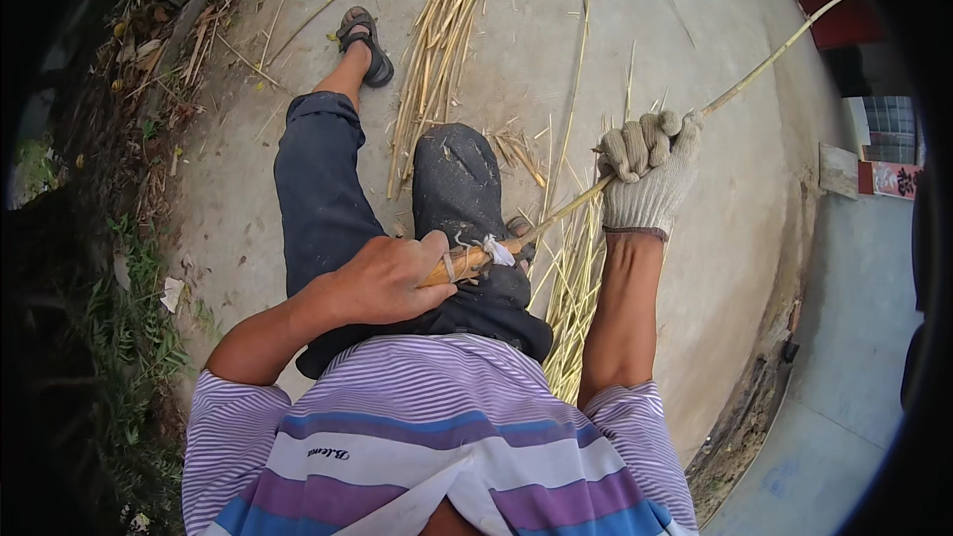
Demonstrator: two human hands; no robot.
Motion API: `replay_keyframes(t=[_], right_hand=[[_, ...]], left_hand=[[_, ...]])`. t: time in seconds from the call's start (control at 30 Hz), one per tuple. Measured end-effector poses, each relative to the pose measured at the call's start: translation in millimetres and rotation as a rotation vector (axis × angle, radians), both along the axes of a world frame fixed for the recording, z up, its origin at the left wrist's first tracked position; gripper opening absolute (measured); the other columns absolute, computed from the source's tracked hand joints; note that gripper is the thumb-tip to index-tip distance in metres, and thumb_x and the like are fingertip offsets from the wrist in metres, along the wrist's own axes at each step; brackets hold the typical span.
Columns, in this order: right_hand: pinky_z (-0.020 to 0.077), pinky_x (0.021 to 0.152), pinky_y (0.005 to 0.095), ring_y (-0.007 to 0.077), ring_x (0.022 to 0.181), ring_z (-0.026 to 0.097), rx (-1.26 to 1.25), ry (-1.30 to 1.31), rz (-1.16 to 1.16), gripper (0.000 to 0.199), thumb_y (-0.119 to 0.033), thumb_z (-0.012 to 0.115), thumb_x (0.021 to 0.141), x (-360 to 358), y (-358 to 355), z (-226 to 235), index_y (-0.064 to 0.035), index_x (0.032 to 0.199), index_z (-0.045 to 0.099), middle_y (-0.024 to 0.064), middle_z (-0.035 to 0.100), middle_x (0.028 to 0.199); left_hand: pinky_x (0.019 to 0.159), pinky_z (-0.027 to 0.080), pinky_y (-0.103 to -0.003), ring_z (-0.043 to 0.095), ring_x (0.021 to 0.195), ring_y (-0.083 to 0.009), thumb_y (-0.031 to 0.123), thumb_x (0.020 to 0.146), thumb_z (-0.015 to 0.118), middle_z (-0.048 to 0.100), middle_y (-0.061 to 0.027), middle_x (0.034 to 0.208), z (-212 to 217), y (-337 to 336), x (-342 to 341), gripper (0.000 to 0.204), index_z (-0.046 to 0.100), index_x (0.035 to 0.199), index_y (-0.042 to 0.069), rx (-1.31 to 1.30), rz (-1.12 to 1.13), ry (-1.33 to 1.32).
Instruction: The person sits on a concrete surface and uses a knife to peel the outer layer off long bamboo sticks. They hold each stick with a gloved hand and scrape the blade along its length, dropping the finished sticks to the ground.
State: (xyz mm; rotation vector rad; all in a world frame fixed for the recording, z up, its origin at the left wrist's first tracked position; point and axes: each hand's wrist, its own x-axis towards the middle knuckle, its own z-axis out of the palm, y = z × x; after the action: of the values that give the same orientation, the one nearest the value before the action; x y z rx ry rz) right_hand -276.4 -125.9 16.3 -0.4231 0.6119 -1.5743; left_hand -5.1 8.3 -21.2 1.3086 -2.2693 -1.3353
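My bare left hand (382,278) is closed around a short, thick, yellow-brown wooden or bamboo piece (469,264) over my thigh. A pale band and a white strip (499,251) are wrapped on that piece. From its far end a long thin stalk (764,65) slants up to the right; the join between them is too small to make out. My right hand (647,167), in a pale knitted glove, has its fingers curled round the stalk, which sticks out well beyond the fist toward the upper right.
A bundle of dry yellow stalks (447,35) lies on the concrete floor ahead. Thinner greenish-yellow strips (576,298) lie beside my right leg. Short broken bits (518,154) are scattered near the knee. Weeds (139,308) and litter edge the left; a wall base (759,407) runs along the right.
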Motion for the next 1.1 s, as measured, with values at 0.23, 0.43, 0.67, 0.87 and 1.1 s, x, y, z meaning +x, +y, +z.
replay_keyframes(t=[0.23,0.43,0.67,0.87,1.1], right_hand=[[0.0208,0.031,0.0272,0.011,0.034,0.023,0.095,0.015,-0.069,0.051,-0.049,0.044,0.106,15.0,5.3,-10.9,-0.0149,0.069,0.053,-0.0049,0.031,0.048],[0.0213,0.03,0.0271,0.0105,0.034,0.023,0.097,0.074,-0.091,0.051,-0.05,0.044,0.106,9.8,6.0,-4.1,-0.0166,0.068,0.053,-0.0051,0.031,0.047],[0.0213,0.03,0.0268,0.011,0.034,0.022,0.102,0.016,-0.102,0.051,-0.051,0.044,0.105,19.8,11.0,0.1,-0.0162,0.07,0.054,-0.0044,0.03,0.047],[0.0247,0.029,0.0262,0.0103,0.034,0.022,0.141,0.022,-0.116,0.051,-0.046,0.038,0.108,8.6,20.7,-6.8,-0.0144,0.072,0.053,-0.0045,0.031,0.048],[0.0267,0.03,0.027,0.0104,0.036,0.023,0.069,-0.091,-0.091,0.046,-0.038,0.04,0.108,-13.5,11.9,-7.1,-0.013,0.071,0.05,-0.0034,0.031,0.049]], left_hand=[[0.066,0.049,-0.045,0.066,0.072,-0.0398,0.033,0.084,0.075,0.062,-0.0219,0.074,14.1,-5.8,2.5,0.041,0.056,0.098,0.0,0.088,0.084,0.016],[0.062,0.049,-0.045,0.065,0.069,-0.0405,0.032,0.084,0.076,0.062,-0.0226,0.074,-8.0,1.2,2.5,0.042,0.053,0.101,0.0,0.048,0.027,-0.018],[0.063,0.05,-0.048,0.065,0.07,-0.0426,0.031,0.085,0.073,0.062,-0.0236,0.073,3.2,-7.5,2.5,0.041,0.051,0.1,0.001,0.006,0.054,0.031],[0.062,0.05,-0.045,0.065,0.069,-0.0411,0.032,0.083,0.076,0.063,-0.0228,0.075,-7.8,5.3,0.4,0.042,0.055,0.102,0.001,0.072,0.026,0.016],[0.064,0.05,-0.049,0.065,0.072,-0.0446,0.035,0.087,0.07,0.064,-0.0258,0.074,-7.2,21.2,9.6,0.043,0.05,0.099,0.0,0.114,0.011,-0.047]])
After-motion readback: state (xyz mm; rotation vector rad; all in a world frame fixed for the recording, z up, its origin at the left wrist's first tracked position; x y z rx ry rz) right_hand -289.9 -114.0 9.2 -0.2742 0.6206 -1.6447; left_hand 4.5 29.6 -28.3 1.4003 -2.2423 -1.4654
